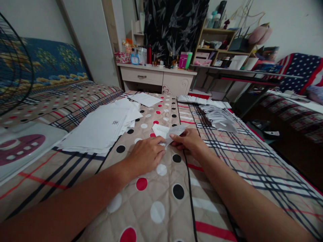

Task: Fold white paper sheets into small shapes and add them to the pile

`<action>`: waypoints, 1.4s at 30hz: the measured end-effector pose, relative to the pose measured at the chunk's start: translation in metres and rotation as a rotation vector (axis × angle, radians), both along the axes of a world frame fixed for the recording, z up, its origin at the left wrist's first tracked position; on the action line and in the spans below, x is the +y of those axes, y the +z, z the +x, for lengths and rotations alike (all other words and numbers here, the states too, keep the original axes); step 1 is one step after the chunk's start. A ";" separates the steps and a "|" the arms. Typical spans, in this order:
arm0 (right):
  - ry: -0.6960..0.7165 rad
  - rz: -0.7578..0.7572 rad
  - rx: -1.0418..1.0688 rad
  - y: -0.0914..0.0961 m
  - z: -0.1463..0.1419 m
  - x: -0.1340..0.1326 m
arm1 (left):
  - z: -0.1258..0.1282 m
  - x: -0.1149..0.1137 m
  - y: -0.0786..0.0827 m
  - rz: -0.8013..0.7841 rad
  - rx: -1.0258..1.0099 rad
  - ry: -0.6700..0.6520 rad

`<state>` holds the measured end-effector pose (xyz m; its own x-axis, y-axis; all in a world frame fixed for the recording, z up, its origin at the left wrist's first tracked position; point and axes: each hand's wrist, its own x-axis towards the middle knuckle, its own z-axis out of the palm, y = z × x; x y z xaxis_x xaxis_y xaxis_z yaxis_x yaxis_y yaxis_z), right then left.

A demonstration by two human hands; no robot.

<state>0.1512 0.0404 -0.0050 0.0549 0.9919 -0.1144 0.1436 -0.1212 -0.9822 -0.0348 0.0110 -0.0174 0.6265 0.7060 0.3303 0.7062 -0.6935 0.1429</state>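
Note:
A small folded sheet of white paper [176, 130] with faint print lies between my hands, just above the dotted quilt. My right hand [188, 140] pinches its right part between thumb and fingers. My left hand [148, 153] rests on the quilt with bent fingers at the paper's lower left edge; whether it grips the paper is hard to make out. To the left lies a thick stack of white paper sheets [96, 126] with a dark printed mark. On the right is a row of folded papers [217, 117].
A single white sheet [146, 99] lies beyond the stack. A long white bundle [203, 101] lies at the far right of the quilt [156, 211]. At the left are a plastic package [22, 148] and a fan [15, 64]. A white dresser [155, 79] stands behind the bed.

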 end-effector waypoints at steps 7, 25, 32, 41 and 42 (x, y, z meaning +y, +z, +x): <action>-0.090 0.001 0.018 -0.007 -0.015 -0.006 | 0.002 0.006 -0.001 0.045 -0.195 0.037; 0.020 0.198 0.340 -0.004 -0.025 -0.014 | -0.001 0.026 -0.004 -0.820 -0.913 0.074; 0.080 0.112 0.330 -0.004 -0.031 -0.020 | 0.000 0.021 0.000 -0.869 -0.877 0.000; 0.253 0.077 0.320 -0.007 -0.026 -0.018 | -0.004 0.023 0.002 -0.833 -0.946 -0.049; 0.243 0.091 0.312 -0.007 -0.027 -0.019 | -0.004 0.022 0.003 -0.834 -0.938 -0.058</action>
<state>0.1247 0.0213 -0.0122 -0.2059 0.9786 0.0002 -0.1497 -0.0313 -0.9882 -0.0383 0.0328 -0.0145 0.4292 0.8936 0.1317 0.0672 -0.1771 0.9819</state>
